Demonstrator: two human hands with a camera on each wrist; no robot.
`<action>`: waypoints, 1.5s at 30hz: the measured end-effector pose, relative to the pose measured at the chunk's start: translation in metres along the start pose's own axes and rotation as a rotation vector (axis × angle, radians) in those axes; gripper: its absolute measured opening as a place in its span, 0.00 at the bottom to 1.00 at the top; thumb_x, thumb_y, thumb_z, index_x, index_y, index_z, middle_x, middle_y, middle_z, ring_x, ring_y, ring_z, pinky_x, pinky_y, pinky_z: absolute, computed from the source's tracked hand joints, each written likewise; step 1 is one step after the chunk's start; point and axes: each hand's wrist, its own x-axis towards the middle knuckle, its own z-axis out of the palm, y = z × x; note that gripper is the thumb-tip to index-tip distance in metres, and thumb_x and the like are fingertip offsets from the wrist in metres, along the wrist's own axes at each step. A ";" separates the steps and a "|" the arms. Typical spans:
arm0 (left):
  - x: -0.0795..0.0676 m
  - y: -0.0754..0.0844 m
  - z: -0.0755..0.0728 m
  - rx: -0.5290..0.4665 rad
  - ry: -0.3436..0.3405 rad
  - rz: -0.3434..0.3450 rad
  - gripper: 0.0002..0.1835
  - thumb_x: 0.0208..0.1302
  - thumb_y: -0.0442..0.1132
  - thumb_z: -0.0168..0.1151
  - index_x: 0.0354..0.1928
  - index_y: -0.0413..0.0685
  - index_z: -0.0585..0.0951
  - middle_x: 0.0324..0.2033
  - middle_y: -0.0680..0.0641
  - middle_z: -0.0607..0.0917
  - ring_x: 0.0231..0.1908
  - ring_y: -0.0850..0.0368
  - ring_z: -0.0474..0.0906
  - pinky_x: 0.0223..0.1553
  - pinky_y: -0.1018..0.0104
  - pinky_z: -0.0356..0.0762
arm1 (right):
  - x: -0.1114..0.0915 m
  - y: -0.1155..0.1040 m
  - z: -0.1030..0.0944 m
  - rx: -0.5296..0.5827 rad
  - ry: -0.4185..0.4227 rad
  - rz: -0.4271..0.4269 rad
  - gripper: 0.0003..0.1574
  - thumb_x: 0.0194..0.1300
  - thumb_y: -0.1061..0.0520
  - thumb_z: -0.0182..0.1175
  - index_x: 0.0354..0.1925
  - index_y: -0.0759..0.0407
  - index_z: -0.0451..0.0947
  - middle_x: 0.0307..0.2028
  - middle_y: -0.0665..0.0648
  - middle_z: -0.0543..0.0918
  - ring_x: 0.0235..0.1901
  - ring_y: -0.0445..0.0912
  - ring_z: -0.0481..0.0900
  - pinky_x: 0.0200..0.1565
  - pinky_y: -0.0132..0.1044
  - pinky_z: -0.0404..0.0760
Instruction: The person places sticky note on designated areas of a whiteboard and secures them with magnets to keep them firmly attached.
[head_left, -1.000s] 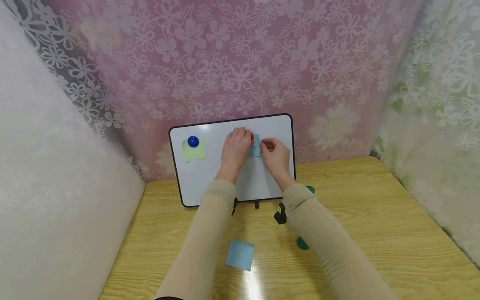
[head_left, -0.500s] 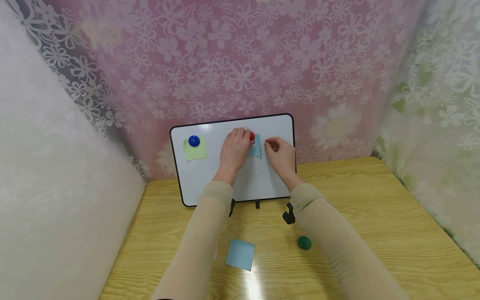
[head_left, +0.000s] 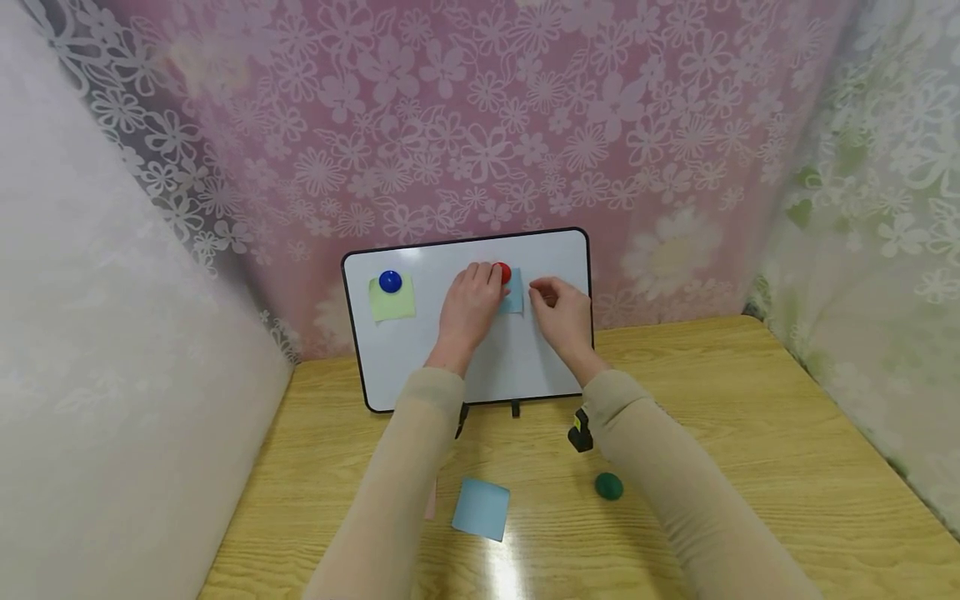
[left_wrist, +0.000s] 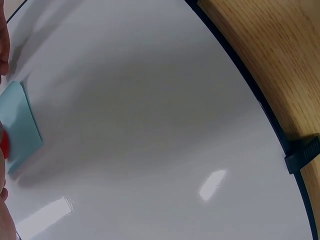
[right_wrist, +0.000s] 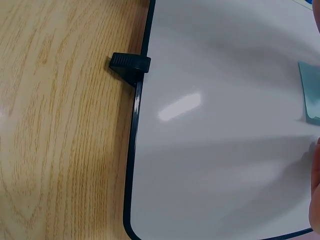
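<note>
A whiteboard (head_left: 420, 358) with a black frame leans against the back wall. On its right part is a light blue sticky note (head_left: 513, 300), with a round red magnet (head_left: 505, 272) over its upper part. My left hand (head_left: 471, 307) has its fingertips at the magnet's left and lower sides, covering the note's left part. In the left wrist view, fingers overlap the red magnet (left_wrist: 4, 144) at the left edge. My right hand (head_left: 562, 312) hovers just right of the note, fingers loosely bent and holding nothing.
A blue magnet (head_left: 390, 282) holds a pale green sticky note (head_left: 392, 302) on the board's left. On the wooden table (head_left: 720, 433) lie a blue sticky note (head_left: 481, 509), a green magnet (head_left: 609, 486) and a pink paper (head_left: 431, 502) partly behind the left sleeve. A black foot (head_left: 515, 408) props the board's bottom edge.
My right hand has let go of the blue note's edge and moved slightly right. My left hand has slid a little down, showing more of the red magnet.
</note>
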 end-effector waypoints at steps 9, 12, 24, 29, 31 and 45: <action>-0.003 -0.001 0.002 0.016 -0.011 0.023 0.23 0.78 0.49 0.66 0.62 0.37 0.83 0.52 0.41 0.85 0.52 0.48 0.82 0.60 0.60 0.81 | -0.002 0.001 -0.001 0.005 0.007 -0.010 0.13 0.79 0.53 0.65 0.53 0.57 0.88 0.48 0.57 0.90 0.45 0.52 0.88 0.51 0.47 0.86; -0.005 -0.001 0.002 0.014 -0.010 0.024 0.23 0.78 0.49 0.66 0.62 0.37 0.83 0.52 0.41 0.85 0.53 0.48 0.81 0.61 0.60 0.81 | -0.003 0.002 -0.001 -0.004 0.008 -0.027 0.12 0.79 0.54 0.65 0.53 0.58 0.88 0.49 0.58 0.89 0.45 0.52 0.88 0.51 0.47 0.86; -0.015 -0.001 0.004 0.001 -0.025 0.050 0.24 0.78 0.50 0.66 0.64 0.40 0.83 0.53 0.41 0.86 0.55 0.47 0.81 0.63 0.58 0.80 | -0.007 0.012 -0.004 -0.012 0.024 -0.066 0.10 0.77 0.57 0.65 0.51 0.59 0.89 0.50 0.59 0.88 0.45 0.53 0.88 0.50 0.48 0.87; -0.020 0.000 0.004 -0.025 -0.019 0.067 0.23 0.78 0.49 0.66 0.65 0.41 0.83 0.52 0.43 0.86 0.56 0.49 0.82 0.64 0.59 0.79 | -0.010 0.013 -0.008 0.047 0.019 -0.044 0.10 0.78 0.58 0.64 0.52 0.58 0.89 0.50 0.59 0.87 0.45 0.54 0.88 0.51 0.49 0.86; -0.023 0.001 0.004 -0.041 -0.013 0.085 0.23 0.78 0.48 0.67 0.65 0.41 0.83 0.53 0.44 0.86 0.56 0.49 0.82 0.63 0.59 0.79 | -0.012 0.015 -0.010 0.072 0.011 -0.042 0.10 0.78 0.58 0.65 0.52 0.59 0.88 0.51 0.59 0.88 0.45 0.54 0.87 0.51 0.49 0.86; -0.064 0.017 0.005 -0.335 0.124 0.158 0.19 0.74 0.43 0.72 0.60 0.41 0.85 0.49 0.44 0.86 0.51 0.49 0.83 0.56 0.60 0.83 | -0.041 0.025 -0.030 0.148 -0.155 -0.053 0.13 0.78 0.59 0.64 0.55 0.64 0.87 0.52 0.60 0.89 0.45 0.55 0.87 0.47 0.39 0.84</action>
